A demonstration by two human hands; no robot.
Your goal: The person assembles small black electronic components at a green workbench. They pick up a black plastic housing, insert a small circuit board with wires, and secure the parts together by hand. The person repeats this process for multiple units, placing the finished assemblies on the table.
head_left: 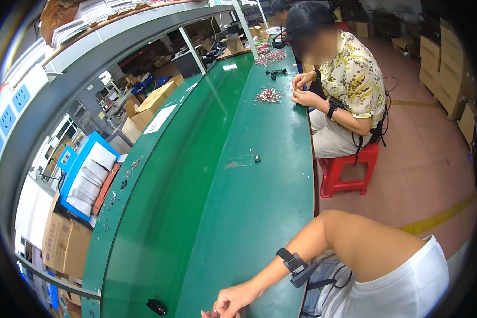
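Note:
My right hand (235, 300) is low in the view, over the near end of the green workbench (259, 212). Its thumb and fingers are bent and pressed together, and whatever they pinch is too small or hidden to make out. At the lower edge, only fingertips of my left hand (209, 314) show, close to the right fingers; the rest is cut off. A black strap with a small device (297, 267) wraps my right forearm. To the left of my hands, a small black part (156, 306) lies on the bright green strip.
Farther along the bench lie a small black piece with clear film (255, 158) and a pile of red and white bits (268, 96). A co-worker (350, 79) sits on a red stool (350, 169) at the right edge. A blue bin (87, 177) stands beyond the left edge.

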